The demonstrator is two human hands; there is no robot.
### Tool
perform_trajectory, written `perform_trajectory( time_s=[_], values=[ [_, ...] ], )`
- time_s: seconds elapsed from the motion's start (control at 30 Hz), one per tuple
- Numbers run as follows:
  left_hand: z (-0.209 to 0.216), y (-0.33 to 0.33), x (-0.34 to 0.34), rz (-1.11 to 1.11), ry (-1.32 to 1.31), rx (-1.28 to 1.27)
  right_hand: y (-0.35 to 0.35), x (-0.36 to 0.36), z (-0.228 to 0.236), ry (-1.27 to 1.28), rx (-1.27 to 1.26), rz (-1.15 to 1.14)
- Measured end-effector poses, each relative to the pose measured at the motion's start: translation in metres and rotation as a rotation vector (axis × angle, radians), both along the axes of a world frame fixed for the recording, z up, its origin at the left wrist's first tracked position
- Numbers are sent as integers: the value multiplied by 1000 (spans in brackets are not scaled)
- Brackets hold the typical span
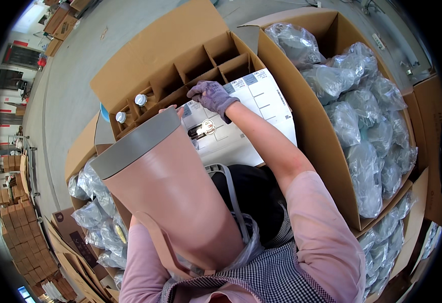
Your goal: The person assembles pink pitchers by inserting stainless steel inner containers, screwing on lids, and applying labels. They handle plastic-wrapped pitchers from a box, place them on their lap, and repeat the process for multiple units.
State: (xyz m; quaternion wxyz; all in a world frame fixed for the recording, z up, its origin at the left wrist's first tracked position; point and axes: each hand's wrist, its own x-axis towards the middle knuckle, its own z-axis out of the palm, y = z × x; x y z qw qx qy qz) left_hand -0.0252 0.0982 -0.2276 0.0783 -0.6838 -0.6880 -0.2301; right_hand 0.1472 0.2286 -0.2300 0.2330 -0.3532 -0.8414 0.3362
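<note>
Big pink tumbler (168, 202) is hugged against the chest, left hand hidden so can't tell its grip, while the gloved right hand (212, 96) rests curled on the divider box (180, 60) edge, holding nothing.

Right arm stretches forward and up from the lower right, bare forearm showing, pink short sleeve bunched above the elbow. The elbow bends slightly, the forearm angling toward the upper left. The right hand (212, 97) wears a purple-grey glove, palm down, fingers curled loosely and pressed onto what lies beneath, knuckles raised. The wrist is cocked a little downward. Left arm comes in from the lower left, pink sleeve at the shoulder, the forearm mostly hidden. Of the left hand (179, 109) only bare fingertips peek out just left of the right hand, so its grip cannot be made out. The two hands sit close together.
</note>
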Motion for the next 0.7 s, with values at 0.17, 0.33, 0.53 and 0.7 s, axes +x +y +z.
perform_trajectory(
  time_s=[0.17, 0.33, 0.53, 0.7],
  values=[
    [44, -11, 30, -66, 9, 124, -30, 23, 47, -314, 259, -44],
    [22, -11, 19, -54, -148, 127, -48, 39, 44, -456, 190, -44],
    [45, -16, 32, -51, -36, 221, -49, 43, 29, -412, 164, -47],
    [42, -17, -39, 83, -1375, 159, -45, 47, 28, -339, 131, 12]
  ],
)
